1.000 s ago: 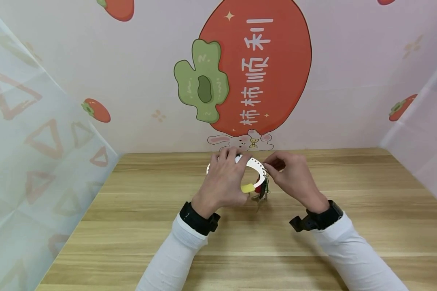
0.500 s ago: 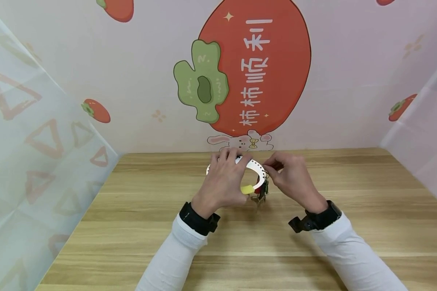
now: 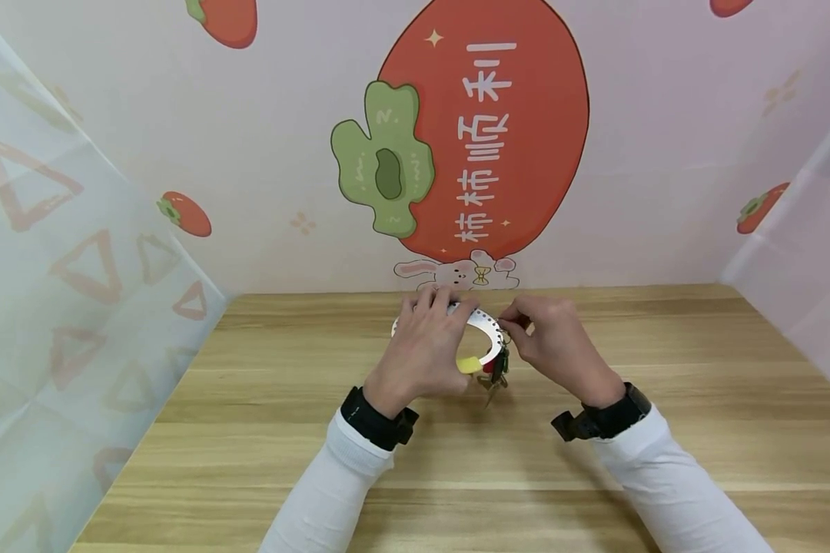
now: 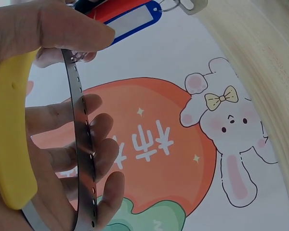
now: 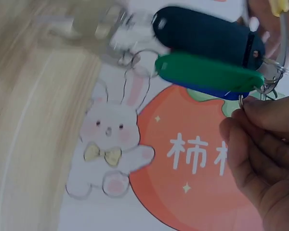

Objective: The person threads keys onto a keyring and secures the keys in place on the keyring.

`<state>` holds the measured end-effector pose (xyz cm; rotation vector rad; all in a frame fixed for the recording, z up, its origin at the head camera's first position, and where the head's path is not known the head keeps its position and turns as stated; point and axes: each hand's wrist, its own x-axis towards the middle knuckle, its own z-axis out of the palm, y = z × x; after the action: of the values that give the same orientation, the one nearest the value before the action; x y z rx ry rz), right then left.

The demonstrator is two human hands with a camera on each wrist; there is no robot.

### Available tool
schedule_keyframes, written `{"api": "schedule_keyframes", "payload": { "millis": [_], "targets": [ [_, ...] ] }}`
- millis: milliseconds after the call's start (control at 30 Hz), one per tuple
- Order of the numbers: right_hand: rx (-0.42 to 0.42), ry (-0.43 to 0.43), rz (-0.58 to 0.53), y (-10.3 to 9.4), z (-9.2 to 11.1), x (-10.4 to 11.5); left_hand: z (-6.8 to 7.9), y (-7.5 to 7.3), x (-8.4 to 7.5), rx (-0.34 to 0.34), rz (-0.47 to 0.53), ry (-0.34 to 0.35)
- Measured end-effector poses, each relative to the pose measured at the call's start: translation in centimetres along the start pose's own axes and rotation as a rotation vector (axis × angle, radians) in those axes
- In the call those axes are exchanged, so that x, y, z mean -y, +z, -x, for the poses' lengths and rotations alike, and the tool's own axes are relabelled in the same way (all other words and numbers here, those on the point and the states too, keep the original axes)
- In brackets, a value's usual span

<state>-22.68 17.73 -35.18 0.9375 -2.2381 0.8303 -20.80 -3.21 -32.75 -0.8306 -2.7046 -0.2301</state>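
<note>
Left hand (image 3: 425, 355) grips the perforated metal band (image 3: 487, 329) by its yellow handle (image 3: 467, 363), fingers curled round it. Right hand (image 3: 556, 342) pinches a small ring (image 5: 242, 99) at the band's right edge. Key tags (image 5: 209, 74) hang there, just above the wooden surface (image 3: 456, 461). Persimmon backdrop (image 3: 484, 130) behind.

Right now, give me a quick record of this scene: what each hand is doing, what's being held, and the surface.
left hand: grips the perforated metal ring by its yellow handle
right hand: pinches a small split ring at the band's edge
key tags: green, dark blue and red ones hang from the ring, with keys
surface: wooden table
backdrop: persimmon poster with a rabbit
</note>
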Motion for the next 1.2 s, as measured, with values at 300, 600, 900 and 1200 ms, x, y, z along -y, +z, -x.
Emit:
{"api": "schedule_keyframes", "payload": {
  "millis": [300,600,900,1200],
  "targets": [
    [-0.008,0.072,-0.041,-0.06,0.02,-0.20,-0.03,0.18,-0.18,-0.023,0.013,-0.003],
    [-0.041,0.340,-0.162,-0.06,-0.20,0.24,-0.21,0.23,-0.35,-0.059,-0.021,-0.008],
    [-0.098,0.079,-0.035,0.26,0.00,0.23,-0.10,0.17,-0.42,-0.025,-0.030,-0.028],
    [-0.059,0.033,-0.011,0.10,-0.06,0.03,-0.10,0.21,-0.39,-0.018,-0.050,-0.022]
  ]
}}
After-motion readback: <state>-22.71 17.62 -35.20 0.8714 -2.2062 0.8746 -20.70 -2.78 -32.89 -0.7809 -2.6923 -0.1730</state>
